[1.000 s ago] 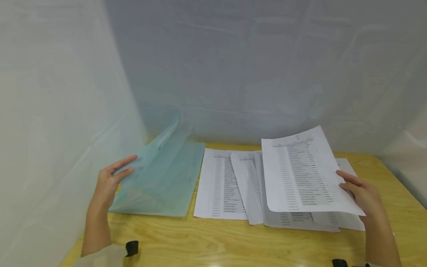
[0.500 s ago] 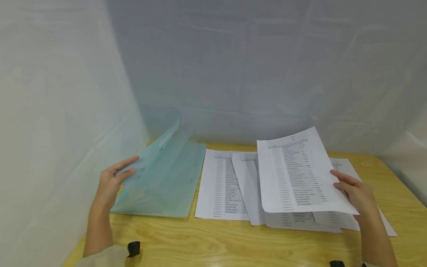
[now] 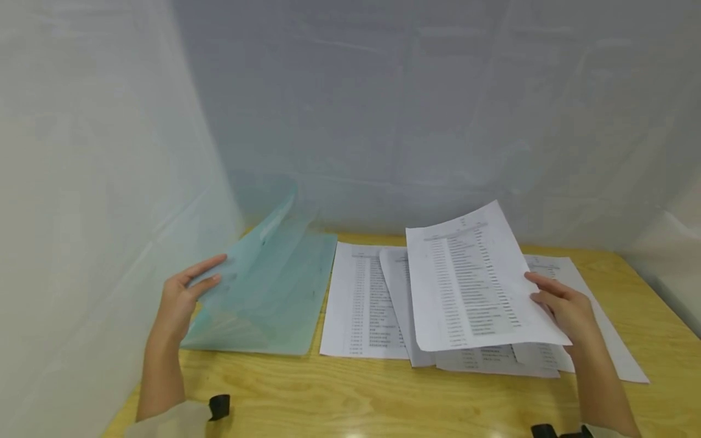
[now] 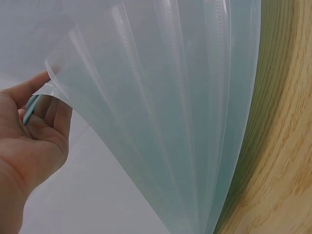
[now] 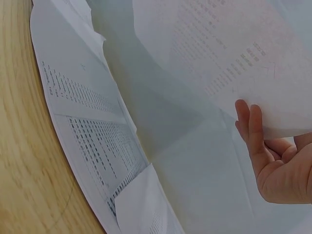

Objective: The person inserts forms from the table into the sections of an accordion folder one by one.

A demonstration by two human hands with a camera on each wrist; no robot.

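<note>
Wooden table (image 3: 383, 395) is boxed in by translucent white sheeting (image 3: 82, 182) on the left and back, so everything sits in the near strip. Teal plastic folder (image 3: 274, 286) lies at the left end of the table with its back cover flat and the front cover propped up and bowed, because the left hand (image 3: 177, 301) holds that cover by its outer edge: thumb on one face, fingers behind, visible in the left wrist view too (image 4: 34, 131), where the clear sleeves fan out loose. That leaves the folder gaping toward the papers. Spread of printed sheets (image 3: 361, 304) lies fanned and overlapping on the table just right of the folder, each offset so the columns of text show. Right hand (image 3: 564, 307) pinches a single printed sheet (image 3: 465, 280) at its right edge, lifted clear of the spread and tilted up at the far end; the right wrist view shows fingers under the page (image 5: 253, 131) with the paper bowing over them. Versus a second ago: the lifted sheet and right hand have shifted left, toward the folder, uncovering more of the rightmost page on the table. Left hand and folder cover read unchanged.
</note>
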